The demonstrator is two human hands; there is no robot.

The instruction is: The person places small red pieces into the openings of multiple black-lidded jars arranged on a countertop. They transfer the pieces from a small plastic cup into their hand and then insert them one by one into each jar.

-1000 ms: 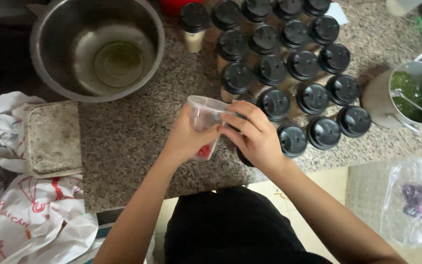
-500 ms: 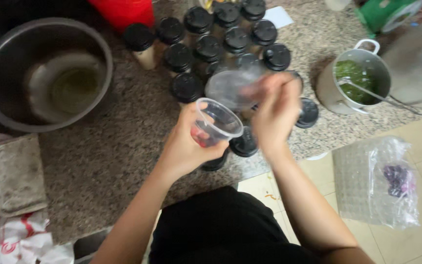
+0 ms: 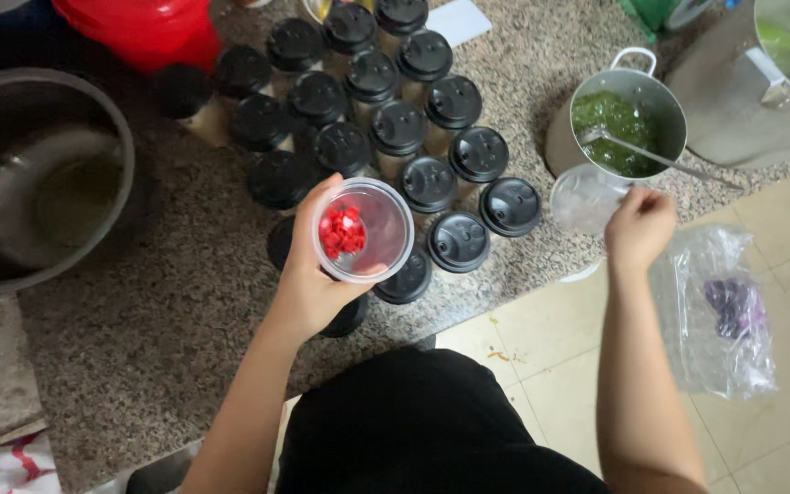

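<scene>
left hand [image 3: 308, 284] around one clear cup [image 3: 363, 230]

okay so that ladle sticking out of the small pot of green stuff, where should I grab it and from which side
Take the ladle by the far end of its long thin handle, where it juts past the rim of the small pot toward the right. Come from the right, near the right hand; the bowl end sits sunk in the green mixture, so the bare handle offers the only clean grip.
</scene>
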